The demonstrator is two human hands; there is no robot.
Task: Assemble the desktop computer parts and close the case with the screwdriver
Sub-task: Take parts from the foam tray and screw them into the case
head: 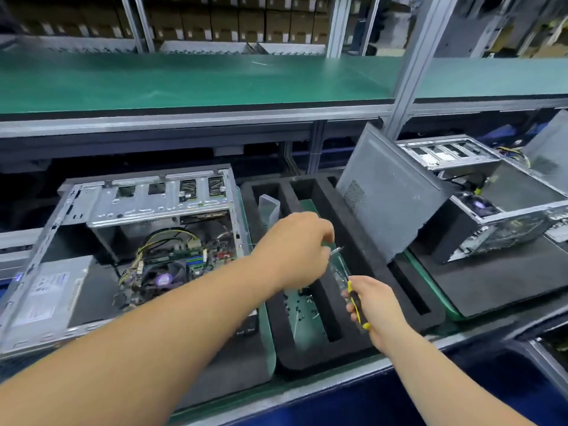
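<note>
**Computer still open, screw being readied**

The computer case (123, 241) lies on its side on the bench (276, 392), left of the black foam tray (307, 355). Its side is open, so the board, fan and wires inside can be seen. The side panel (390, 198) is not on yet; it leans up at the right of the foam tray. So most of the work looks left to do: closing the case and putting in screws.

Small dark screws (302, 305) lie in a slot of the foam tray.

The left hand (296, 247) hovers over the foam tray with fingers curled, pinching something small and shiny, maybe a screw; I cannot tell for sure. The right hand (373, 305) grips the screwdriver (353, 298), just right of the screws, with its tip pointing up toward the left hand.
</note>
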